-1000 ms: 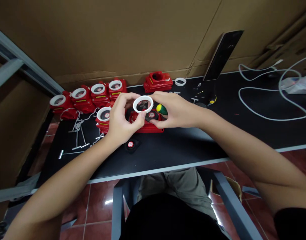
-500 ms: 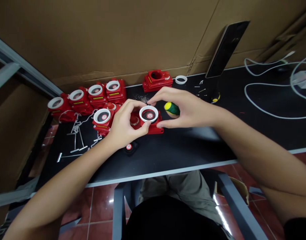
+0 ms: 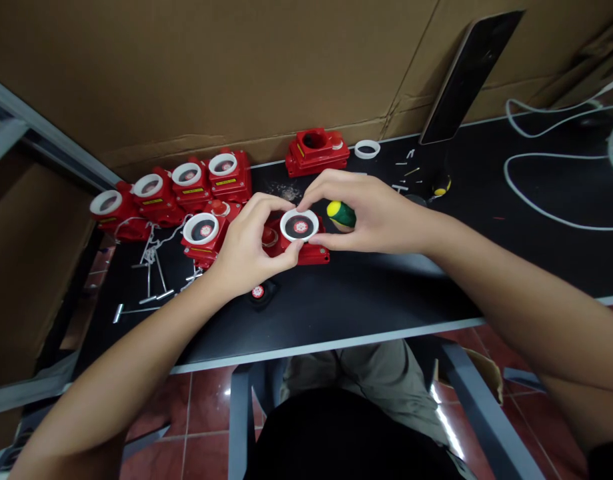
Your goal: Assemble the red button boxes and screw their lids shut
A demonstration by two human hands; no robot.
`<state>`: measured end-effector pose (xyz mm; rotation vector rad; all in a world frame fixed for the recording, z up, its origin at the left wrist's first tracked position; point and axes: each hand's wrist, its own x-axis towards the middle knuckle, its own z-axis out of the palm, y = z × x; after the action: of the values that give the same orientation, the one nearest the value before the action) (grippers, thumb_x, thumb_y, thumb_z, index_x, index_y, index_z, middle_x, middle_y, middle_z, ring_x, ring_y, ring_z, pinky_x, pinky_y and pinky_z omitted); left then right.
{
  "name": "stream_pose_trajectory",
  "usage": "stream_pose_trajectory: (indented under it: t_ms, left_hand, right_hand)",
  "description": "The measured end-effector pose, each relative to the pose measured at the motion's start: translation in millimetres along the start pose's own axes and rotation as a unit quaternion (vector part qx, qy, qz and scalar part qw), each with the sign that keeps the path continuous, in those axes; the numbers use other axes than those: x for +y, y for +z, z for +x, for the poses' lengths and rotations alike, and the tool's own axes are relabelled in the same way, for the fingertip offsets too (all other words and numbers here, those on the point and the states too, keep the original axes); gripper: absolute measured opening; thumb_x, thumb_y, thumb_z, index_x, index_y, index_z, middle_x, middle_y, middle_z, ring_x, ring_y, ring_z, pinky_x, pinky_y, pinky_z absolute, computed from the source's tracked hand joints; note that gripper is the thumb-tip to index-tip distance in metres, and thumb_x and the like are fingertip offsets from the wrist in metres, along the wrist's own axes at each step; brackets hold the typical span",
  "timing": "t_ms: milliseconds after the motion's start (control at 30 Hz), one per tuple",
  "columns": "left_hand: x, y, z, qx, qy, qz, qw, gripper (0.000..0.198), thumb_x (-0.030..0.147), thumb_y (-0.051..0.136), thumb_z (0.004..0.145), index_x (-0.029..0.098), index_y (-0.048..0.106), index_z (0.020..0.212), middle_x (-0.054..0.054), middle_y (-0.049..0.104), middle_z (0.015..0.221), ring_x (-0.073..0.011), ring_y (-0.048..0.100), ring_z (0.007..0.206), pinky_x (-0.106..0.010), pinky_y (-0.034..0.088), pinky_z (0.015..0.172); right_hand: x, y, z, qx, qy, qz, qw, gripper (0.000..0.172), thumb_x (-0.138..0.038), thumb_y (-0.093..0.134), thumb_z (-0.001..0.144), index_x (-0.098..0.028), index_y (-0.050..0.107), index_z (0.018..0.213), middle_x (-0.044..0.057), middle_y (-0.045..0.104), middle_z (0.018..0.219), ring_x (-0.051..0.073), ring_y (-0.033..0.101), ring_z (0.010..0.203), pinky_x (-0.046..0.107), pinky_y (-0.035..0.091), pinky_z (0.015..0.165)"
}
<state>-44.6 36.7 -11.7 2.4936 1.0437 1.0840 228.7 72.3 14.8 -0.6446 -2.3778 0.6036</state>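
Observation:
A white ring (image 3: 313, 231) sits around a dark disc with a red-and-white label (image 3: 301, 227), on top of a red box (image 3: 313, 255) partly covered by my hands. My left hand (image 3: 253, 243) grips the ring's left side between thumb and fingers. From the right, the thumb and fingertips of my right hand (image 3: 369, 210) touch the ring's edge. Tucked in that same hand is a screwdriver (image 3: 340, 213) with a green-and-yellow handle; its shaft is hidden. A loose dark disc with a similar label (image 3: 257, 292) lies in front of my left hand.
Several red boxes with white rings (image 3: 229, 181) stand at the left. Another red box (image 3: 317, 157) and a loose white ring (image 3: 367, 149) are at the back. T-shaped metal rods (image 3: 149, 280) lie left, small screws right. A white cable (image 3: 546, 227) loops at far right.
My right thumb and fingers have come in from the right onto the ring's edge. The ring now looks more level around the disc. The view has shifted slightly.

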Motion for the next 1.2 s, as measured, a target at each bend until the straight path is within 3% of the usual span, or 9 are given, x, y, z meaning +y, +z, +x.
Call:
stream_pose_trajectory:
  t_ms: [133, 300, 800, 1200]
  left_hand:
    - [-1.1, -2.0, 0.8, -0.004, -0.001, -0.011, 1.000, 0.033, 0.031, 0.082, 0.098, 0.025, 0.073, 0.129, -0.008, 0.082, 0.125, -0.0288, 0.078, 0.111, -0.044, 0.066, 0.098]
    - [-3.4, -5.1, 2.5, -0.027, -0.014, -0.023, 0.999, 0.034, 0.036, 0.086, 0.099, 0.025, 0.075, 0.129, -0.009, 0.082, 0.127, -0.0300, 0.078, 0.113, -0.047, 0.067, 0.101]
    - [-3.5, -9.2, 4.5, -0.046, -0.027, -0.025, 0.998, 0.030, 0.042, 0.087, 0.099, 0.026, 0.076, 0.123, -0.009, 0.081, 0.128, -0.0293, 0.077, 0.115, -0.047, 0.065, 0.104]
    - [0.4, -5.5, 3.7, -0.021, -0.015, -0.033, 0.999, 0.033, 0.033, 0.086, 0.097, 0.025, 0.075, 0.127, -0.008, 0.082, 0.126, -0.0285, 0.078, 0.113, -0.044, 0.067, 0.100]
  right_hand:
    - [-1.0, -0.9, 0.3, -0.001, 0.003, 0.014, 1.000, 0.015, -0.040, 0.083, 0.103, -0.028, 0.078, 0.111, 0.008, 0.081, 0.125, 0.030, 0.077, 0.115, 0.049, 0.063, 0.104]
    - [-1.4, -2.1, -0.8, -0.016, 0.017, 0.020, 1.000, 0.016, -0.043, 0.085, 0.104, -0.028, 0.079, 0.101, 0.009, 0.081, 0.129, 0.030, 0.078, 0.115, 0.052, 0.063, 0.108]
    - [-4.4, -2.3, -1.6, -0.018, 0.022, 0.016, 0.999, 0.013, -0.041, 0.085, 0.104, -0.028, 0.082, 0.102, 0.009, 0.081, 0.129, 0.031, 0.078, 0.115, 0.053, 0.064, 0.107]
    - [-7.4, -3.8, -3.3, -0.012, 0.018, 0.009, 1.000, 0.015, -0.041, 0.083, 0.106, -0.027, 0.081, 0.105, 0.010, 0.079, 0.128, 0.030, 0.078, 0.115, 0.049, 0.063, 0.105]
